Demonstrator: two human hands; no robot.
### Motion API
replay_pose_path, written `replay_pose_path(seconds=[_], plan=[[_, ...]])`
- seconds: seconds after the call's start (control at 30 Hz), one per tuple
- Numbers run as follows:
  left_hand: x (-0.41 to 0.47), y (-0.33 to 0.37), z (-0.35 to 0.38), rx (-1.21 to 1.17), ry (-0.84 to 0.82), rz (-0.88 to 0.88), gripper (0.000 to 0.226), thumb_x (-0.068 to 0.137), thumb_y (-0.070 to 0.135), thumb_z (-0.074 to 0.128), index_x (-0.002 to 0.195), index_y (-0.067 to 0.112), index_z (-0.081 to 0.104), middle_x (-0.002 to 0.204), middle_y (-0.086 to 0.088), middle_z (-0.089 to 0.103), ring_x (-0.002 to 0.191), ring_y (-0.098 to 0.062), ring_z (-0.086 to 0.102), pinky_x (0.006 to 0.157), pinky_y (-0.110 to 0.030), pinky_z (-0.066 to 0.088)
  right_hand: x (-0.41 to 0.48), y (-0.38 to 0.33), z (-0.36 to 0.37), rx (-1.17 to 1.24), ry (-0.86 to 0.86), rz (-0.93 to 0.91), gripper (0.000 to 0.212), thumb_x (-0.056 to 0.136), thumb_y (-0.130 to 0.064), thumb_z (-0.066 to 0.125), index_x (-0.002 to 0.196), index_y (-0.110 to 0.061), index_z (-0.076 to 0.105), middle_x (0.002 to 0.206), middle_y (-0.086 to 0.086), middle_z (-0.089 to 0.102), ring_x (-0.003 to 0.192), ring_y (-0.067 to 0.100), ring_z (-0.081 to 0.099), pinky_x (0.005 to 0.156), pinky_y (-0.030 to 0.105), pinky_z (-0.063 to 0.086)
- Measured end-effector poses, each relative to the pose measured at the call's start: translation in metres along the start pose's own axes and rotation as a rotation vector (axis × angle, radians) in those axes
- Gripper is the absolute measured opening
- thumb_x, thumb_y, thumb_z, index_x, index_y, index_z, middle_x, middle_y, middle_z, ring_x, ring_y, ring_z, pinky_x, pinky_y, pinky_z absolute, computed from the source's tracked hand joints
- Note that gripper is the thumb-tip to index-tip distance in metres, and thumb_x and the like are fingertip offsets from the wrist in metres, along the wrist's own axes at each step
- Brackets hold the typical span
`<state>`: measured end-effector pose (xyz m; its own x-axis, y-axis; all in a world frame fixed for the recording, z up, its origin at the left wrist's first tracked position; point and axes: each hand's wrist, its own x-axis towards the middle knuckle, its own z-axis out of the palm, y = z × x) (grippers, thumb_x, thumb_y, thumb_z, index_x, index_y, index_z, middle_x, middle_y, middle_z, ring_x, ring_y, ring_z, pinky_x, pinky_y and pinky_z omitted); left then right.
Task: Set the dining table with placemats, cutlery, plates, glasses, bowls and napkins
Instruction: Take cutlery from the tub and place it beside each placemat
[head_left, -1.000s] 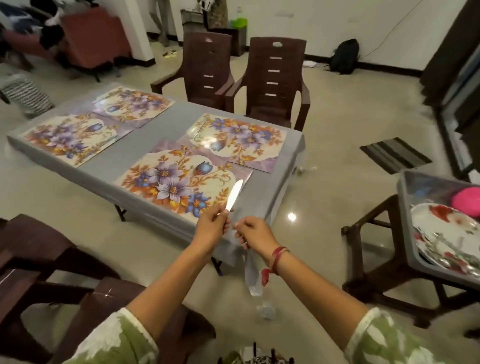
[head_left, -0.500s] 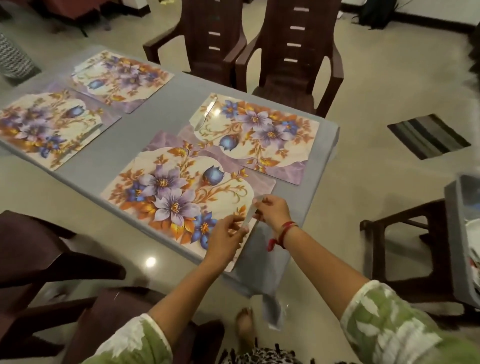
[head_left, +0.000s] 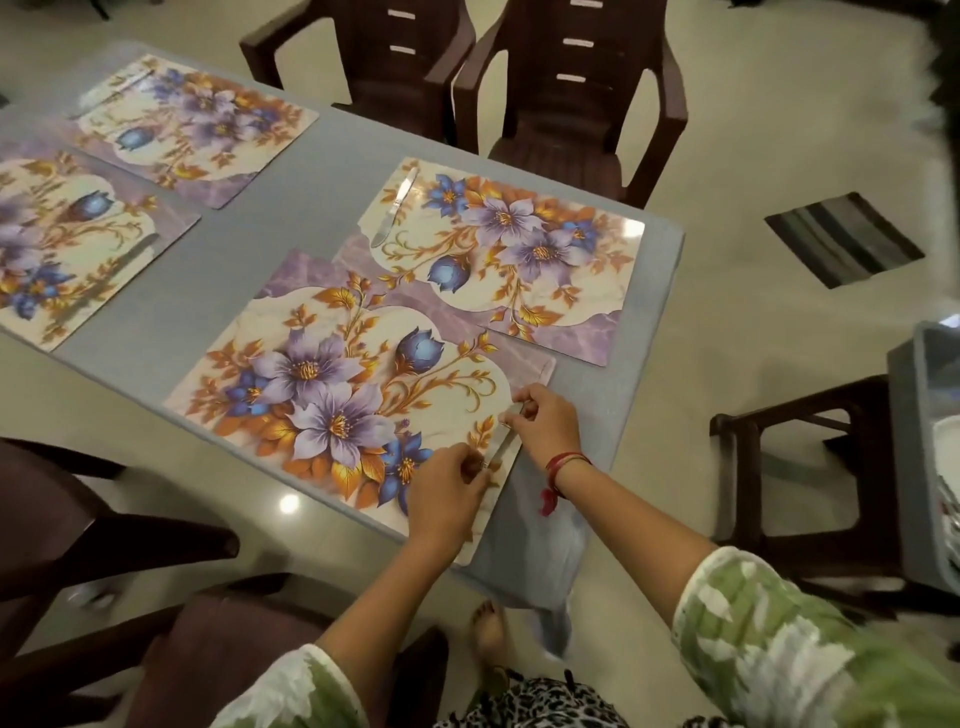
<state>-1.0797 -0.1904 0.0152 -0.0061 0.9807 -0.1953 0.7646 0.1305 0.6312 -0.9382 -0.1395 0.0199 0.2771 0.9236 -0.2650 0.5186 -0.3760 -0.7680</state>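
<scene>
Lowered since a second ago, the knife now sits at the right edge of the near placemat, pinched at its ends by the left hand and right hand; released crooked, it could slide off the table.

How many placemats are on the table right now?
4: near right mat; far right mat by the chairs; near left mat, cut by the frame edge; far left mat. More may lie out of frame.

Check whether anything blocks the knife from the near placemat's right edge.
Nothing visible does. The left hand and right hand hold the knife at the right edge of the near placemat, which is bare there.
</scene>
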Motion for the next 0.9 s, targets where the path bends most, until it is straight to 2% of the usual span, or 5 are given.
replay_pose_path(seconds=[0.23,0.43,0.57,0.77,0.9], plan=[[-0.001,-0.006,0.006,-0.138,0.007,-0.051,0.011,0.083,0.026,0.073,0.090,0.019,0.067,0.081,0.008,0.066,0.076,-0.008,0.062,0.063,-0.021,0.047,-0.003,-0.001,0.001,-0.162,-0.027,-0.011,0.037,0.083,-0.030,0.069,0.108,-0.011,0.048,0.103,0.000,0.040,0.083,0.019,0.047,0.074,0.031,0.044],[-0.006,0.008,-0.003,-0.186,0.091,-0.097,0.038,0.077,0.026,0.078,0.099,0.016,0.049,0.088,0.002,0.054,0.077,-0.013,0.052,0.061,-0.022,0.038,-0.024,0.005,-0.039,0.048,0.028,-0.130,0.023,0.091,-0.031,0.060,0.098,-0.010,0.052,0.092,0.005,0.049,0.075,0.013,0.045,0.066,0.022,0.037],[-0.020,0.053,0.016,-0.263,0.162,0.165,0.041,0.081,0.025,0.075,0.104,0.021,0.041,0.096,0.001,0.048,0.082,-0.016,0.049,0.068,-0.023,0.038,-0.058,0.034,-0.089,0.228,0.213,-0.189,0.012,0.090,-0.022,0.063,0.094,-0.015,0.054,0.075,-0.002,0.053,0.063,0.006,0.049,0.059,0.016,0.040],[-0.062,0.154,0.104,-0.339,-0.185,0.433,0.033,0.085,0.021,0.068,0.109,0.027,0.046,0.095,0.010,0.053,0.080,-0.005,0.054,0.064,-0.015,0.044,-0.099,0.142,-0.196,0.281,0.433,-0.052,0.019,0.090,-0.010,0.061,0.100,-0.024,0.053,0.065,-0.005,0.048,0.059,0.002,0.049,0.057,0.012,0.038],[-0.086,0.218,0.178,-0.202,-0.450,0.527,0.017,0.088,0.021,0.064,0.099,0.029,0.054,0.081,0.011,0.060,0.073,-0.004,0.058,0.064,-0.027,0.050,-0.119,0.229,-0.280,0.275,0.559,0.098,0.022,0.089,-0.011,0.062,0.094,-0.032,0.056,0.072,0.007,0.059,0.065,0.012,0.056,0.064,0.028,0.047]])
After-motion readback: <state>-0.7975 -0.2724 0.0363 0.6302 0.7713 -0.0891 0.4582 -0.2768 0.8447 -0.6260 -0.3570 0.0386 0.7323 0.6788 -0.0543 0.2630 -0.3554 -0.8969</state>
